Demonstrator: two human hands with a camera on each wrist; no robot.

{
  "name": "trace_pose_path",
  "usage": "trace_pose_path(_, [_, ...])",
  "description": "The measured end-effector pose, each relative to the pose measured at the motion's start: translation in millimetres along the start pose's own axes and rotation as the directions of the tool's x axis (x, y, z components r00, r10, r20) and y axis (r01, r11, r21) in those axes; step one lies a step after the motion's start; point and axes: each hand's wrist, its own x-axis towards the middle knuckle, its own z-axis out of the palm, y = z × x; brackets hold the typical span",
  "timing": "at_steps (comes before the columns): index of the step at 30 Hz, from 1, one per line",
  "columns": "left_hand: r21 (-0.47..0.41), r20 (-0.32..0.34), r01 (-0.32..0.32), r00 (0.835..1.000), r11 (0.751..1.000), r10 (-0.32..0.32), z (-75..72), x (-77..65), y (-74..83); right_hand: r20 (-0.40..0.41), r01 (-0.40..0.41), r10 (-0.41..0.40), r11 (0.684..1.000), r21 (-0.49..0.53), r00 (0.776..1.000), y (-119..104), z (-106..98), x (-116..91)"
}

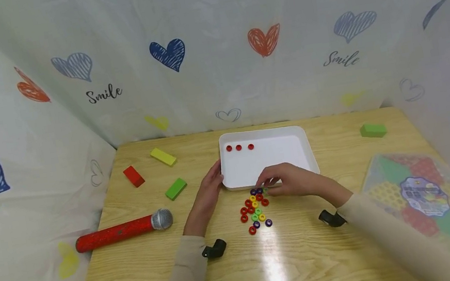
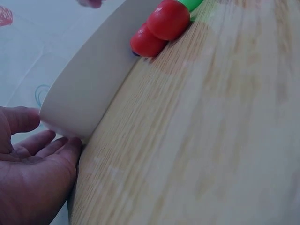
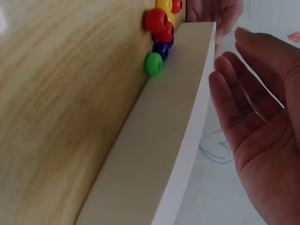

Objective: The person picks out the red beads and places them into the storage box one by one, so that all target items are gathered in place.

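Note:
A white tray [image 1: 267, 156] lies on the table with three red beads [image 1: 238, 147] in a row near its far left side. My left hand [image 1: 208, 190] rests against the tray's left wall, and in the left wrist view its thumb and fingertips [image 2: 72, 145] touch the corner. My right hand [image 1: 290, 179] hovers over the tray's front rim, fingers loosely bent; the right wrist view shows nothing between them. Just in front of the tray lies a pile of red, yellow, green and purple beads [image 1: 255, 209]. A green bead [image 3: 153, 63] sits close by the tray wall.
To the left are a red microphone [image 1: 120, 232], a red block [image 1: 134, 176], a yellow block [image 1: 163, 156] and a green block [image 1: 176, 188]. Another green block [image 1: 373, 130] stands at the far right. A clear packet with colored pieces [image 1: 429, 201] lies on the right.

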Motion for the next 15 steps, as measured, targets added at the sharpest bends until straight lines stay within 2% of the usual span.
trace_pose_path(7, [0.005, -0.007, 0.004, 1.000, 1.000, -0.004, -1.7, 1.5, 1.2, 0.027, 0.035, -0.032, 0.988, -0.147, 0.999, -2, 17, -11])
trace_pose_path(15, [-0.004, -0.001, 0.016, 1.000, 1.000, -0.016, -0.6, 0.6, 1.6, 0.031, -0.041, 0.048, 0.980, -0.195, 0.998, 2, 35, -23])
